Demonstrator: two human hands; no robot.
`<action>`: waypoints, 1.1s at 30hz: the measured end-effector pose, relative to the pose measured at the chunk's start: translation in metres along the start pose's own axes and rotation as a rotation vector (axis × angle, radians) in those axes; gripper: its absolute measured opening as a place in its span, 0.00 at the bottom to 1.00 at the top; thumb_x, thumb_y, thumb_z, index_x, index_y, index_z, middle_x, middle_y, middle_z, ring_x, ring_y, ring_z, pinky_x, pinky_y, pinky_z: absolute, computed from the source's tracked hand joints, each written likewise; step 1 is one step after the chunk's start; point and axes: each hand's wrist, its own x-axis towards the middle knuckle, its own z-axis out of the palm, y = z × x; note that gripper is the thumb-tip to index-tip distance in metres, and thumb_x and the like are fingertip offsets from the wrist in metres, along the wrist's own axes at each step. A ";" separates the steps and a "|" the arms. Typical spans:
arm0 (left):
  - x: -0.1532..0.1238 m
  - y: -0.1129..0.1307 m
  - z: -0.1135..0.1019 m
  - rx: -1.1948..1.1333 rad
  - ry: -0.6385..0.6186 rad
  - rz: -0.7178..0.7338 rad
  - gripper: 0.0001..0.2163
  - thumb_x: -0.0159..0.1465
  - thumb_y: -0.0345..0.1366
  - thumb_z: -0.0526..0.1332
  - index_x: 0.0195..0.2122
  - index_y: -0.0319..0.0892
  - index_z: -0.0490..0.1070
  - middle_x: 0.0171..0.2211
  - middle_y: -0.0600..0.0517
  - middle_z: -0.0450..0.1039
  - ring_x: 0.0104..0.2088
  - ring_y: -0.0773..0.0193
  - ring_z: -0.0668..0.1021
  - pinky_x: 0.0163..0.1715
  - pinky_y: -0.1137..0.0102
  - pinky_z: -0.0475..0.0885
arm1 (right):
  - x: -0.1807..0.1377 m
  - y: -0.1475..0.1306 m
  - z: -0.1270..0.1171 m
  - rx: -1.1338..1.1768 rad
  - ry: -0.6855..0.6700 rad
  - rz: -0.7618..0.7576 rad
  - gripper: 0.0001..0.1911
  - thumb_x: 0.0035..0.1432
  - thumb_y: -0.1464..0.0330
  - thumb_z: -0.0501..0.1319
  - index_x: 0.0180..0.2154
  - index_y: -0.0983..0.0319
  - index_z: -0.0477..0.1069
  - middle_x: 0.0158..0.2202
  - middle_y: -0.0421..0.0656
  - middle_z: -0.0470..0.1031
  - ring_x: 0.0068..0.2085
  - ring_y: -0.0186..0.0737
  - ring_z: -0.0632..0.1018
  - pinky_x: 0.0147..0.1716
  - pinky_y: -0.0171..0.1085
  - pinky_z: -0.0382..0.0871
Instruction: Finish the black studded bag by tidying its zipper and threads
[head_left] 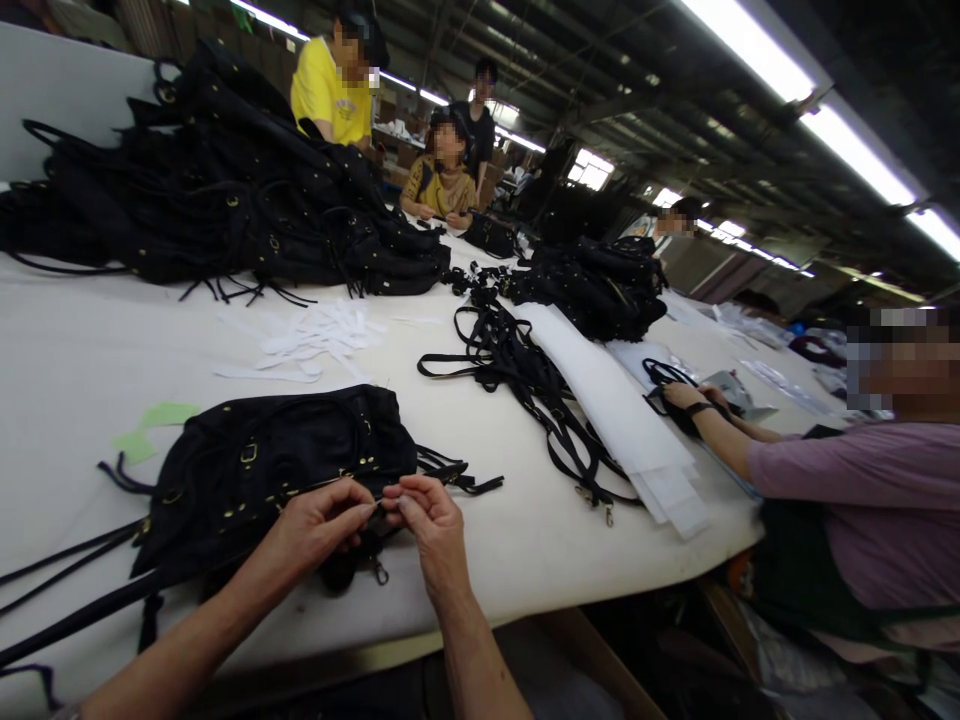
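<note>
A black handbag (281,450) with brass-coloured buckles and studs lies on the table in front of me, its strap trailing to the left. At its near right edge my left hand (330,520) is closed in a pinch. My right hand (431,525) pinches just beside it, fingertips almost meeting the left ones. What lies between the fingers is small and dark, and I cannot make it out. Below the hands hangs a metal snap hook (381,572). Thin black cords (472,483) stick out from the bag's right end.
A large heap of black bags (247,200) fills the back left, with another pile (592,285) further right. White paper strips (319,340), green paper (150,430), black straps (517,360) and long white sheets (607,400) lie about. A co-worker (862,500) works at the right; others stand behind.
</note>
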 end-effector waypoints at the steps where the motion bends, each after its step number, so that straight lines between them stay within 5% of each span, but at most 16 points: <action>1: 0.000 0.000 0.000 0.003 -0.007 0.002 0.14 0.59 0.49 0.61 0.34 0.42 0.73 0.25 0.55 0.71 0.24 0.65 0.74 0.26 0.72 0.69 | 0.000 0.000 0.000 0.000 0.006 0.002 0.13 0.55 0.65 0.66 0.42 0.62 0.73 0.40 0.46 0.82 0.39 0.40 0.82 0.38 0.37 0.78; 11: -0.001 0.004 -0.002 0.000 -0.003 -0.015 0.14 0.59 0.49 0.60 0.34 0.42 0.72 0.24 0.55 0.72 0.25 0.64 0.76 0.26 0.72 0.69 | 0.001 -0.004 0.004 -0.178 0.038 -0.078 0.08 0.55 0.63 0.66 0.36 0.58 0.80 0.37 0.42 0.82 0.37 0.41 0.82 0.33 0.35 0.78; 16: -0.001 0.004 -0.002 -0.017 0.005 0.000 0.13 0.59 0.48 0.61 0.33 0.42 0.72 0.25 0.55 0.72 0.25 0.64 0.76 0.26 0.71 0.70 | 0.002 -0.002 0.004 -0.214 0.052 -0.097 0.11 0.57 0.62 0.64 0.40 0.58 0.80 0.39 0.42 0.83 0.36 0.40 0.82 0.38 0.38 0.78; 21: 0.000 0.004 0.001 -0.013 0.006 0.010 0.14 0.59 0.49 0.61 0.34 0.42 0.72 0.25 0.55 0.73 0.25 0.64 0.76 0.26 0.71 0.70 | 0.002 -0.001 0.003 -0.125 0.068 -0.042 0.15 0.56 0.62 0.65 0.44 0.60 0.75 0.36 0.44 0.83 0.35 0.39 0.82 0.35 0.36 0.78; 33: 0.001 0.004 0.002 0.105 -0.010 0.072 0.14 0.63 0.49 0.58 0.35 0.43 0.73 0.26 0.54 0.74 0.26 0.63 0.76 0.27 0.73 0.69 | 0.003 0.003 0.001 -0.038 0.082 -0.011 0.12 0.53 0.62 0.68 0.36 0.63 0.74 0.35 0.46 0.83 0.34 0.40 0.83 0.28 0.32 0.77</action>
